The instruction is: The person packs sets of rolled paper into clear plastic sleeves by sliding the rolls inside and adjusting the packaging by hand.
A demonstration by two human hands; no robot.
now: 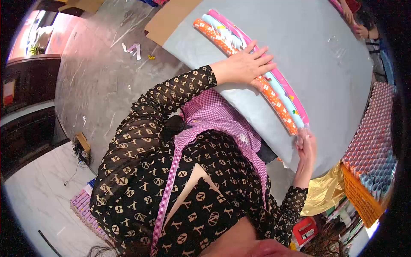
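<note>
A bundle of wrapping paper rolls lies on the grey-covered table: an orange printed roll, a light blue printed roll and a pink roll. Shiny clear film appears to surround them. Across the middle of the bundle rests my left hand, its fingers spread flat over the rolls. At the near right end, my right hand is closed with fingers pinched on what looks like the clear film, just beyond the roll ends.
Another person's hands hold a pink roll at the far right. Cardboard lies at the table's left corner. Many stacked rolls stand right of the table, near gold sheeting. Scraps lie on the floor.
</note>
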